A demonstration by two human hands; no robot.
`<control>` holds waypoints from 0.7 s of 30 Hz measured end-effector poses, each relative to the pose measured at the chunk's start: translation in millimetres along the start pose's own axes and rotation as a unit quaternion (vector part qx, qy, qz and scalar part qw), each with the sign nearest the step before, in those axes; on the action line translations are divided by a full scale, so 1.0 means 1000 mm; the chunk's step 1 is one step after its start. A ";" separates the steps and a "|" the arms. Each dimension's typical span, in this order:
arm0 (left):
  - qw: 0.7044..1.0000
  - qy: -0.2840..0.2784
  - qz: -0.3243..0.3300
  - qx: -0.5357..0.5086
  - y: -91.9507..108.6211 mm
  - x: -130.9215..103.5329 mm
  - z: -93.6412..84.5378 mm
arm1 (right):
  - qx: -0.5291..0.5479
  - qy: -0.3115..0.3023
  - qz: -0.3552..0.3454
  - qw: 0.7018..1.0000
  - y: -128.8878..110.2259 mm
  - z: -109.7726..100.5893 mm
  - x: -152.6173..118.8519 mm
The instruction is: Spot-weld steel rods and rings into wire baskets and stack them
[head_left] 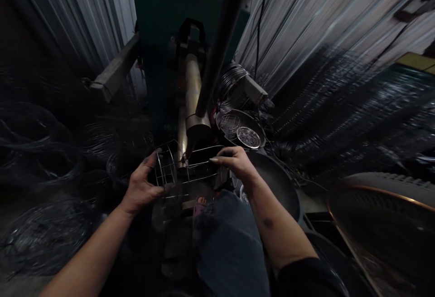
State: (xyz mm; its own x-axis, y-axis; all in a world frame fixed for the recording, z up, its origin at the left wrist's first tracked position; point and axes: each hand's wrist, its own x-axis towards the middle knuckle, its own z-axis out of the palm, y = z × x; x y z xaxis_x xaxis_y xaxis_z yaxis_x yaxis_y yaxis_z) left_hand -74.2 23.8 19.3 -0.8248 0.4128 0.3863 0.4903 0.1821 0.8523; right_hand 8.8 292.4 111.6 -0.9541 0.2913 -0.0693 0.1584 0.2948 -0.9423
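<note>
My left hand (pixel 144 181) grips the gridded end of a wire frame (pixel 166 168), thumb above and fingers below. Long thin wires run from that end to the right, past the electrode tips of a spot welder (pixel 199 127). One wire seems to touch the lower tip, near the middle of the view. My right hand (pixel 234 161) is closed in a pinch on a thin wire (pixel 200 163) at the right side. Whether this wire is joined to the frame I cannot tell.
Behind the welder's arms stands its dark green body (pixel 159 38). A dark basin (pixel 222 120) holds round wire grids and a dish of small metal pieces (pixel 248 137). Wire coils (pixel 234 81) lie behind it. More wire (pixel 50 238) lies at left; a large fan (pixel 384 215) stands right.
</note>
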 end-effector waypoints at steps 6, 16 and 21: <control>1.000 0.000 -0.008 -0.018 0.003 0.002 0.000 | -0.008 0.001 0.005 1.000 -0.004 -0.001 0.000; 0.999 -0.003 -0.026 -0.045 -0.006 0.009 0.004 | 0.012 -0.011 0.009 1.000 -0.007 -0.002 0.011; 0.996 0.000 -0.064 -0.061 0.003 0.015 0.005 | 0.022 -0.018 0.004 1.000 0.001 -0.005 0.019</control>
State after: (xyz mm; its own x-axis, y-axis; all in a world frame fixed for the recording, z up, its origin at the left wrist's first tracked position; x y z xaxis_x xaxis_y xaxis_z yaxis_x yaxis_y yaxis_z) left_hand -83.7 34.8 26.2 -0.8784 0.3930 0.2720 0.3437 0.1239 0.9309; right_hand -7.7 303.1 111.0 -0.9615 0.2607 -0.0874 0.1553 0.2527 -0.9550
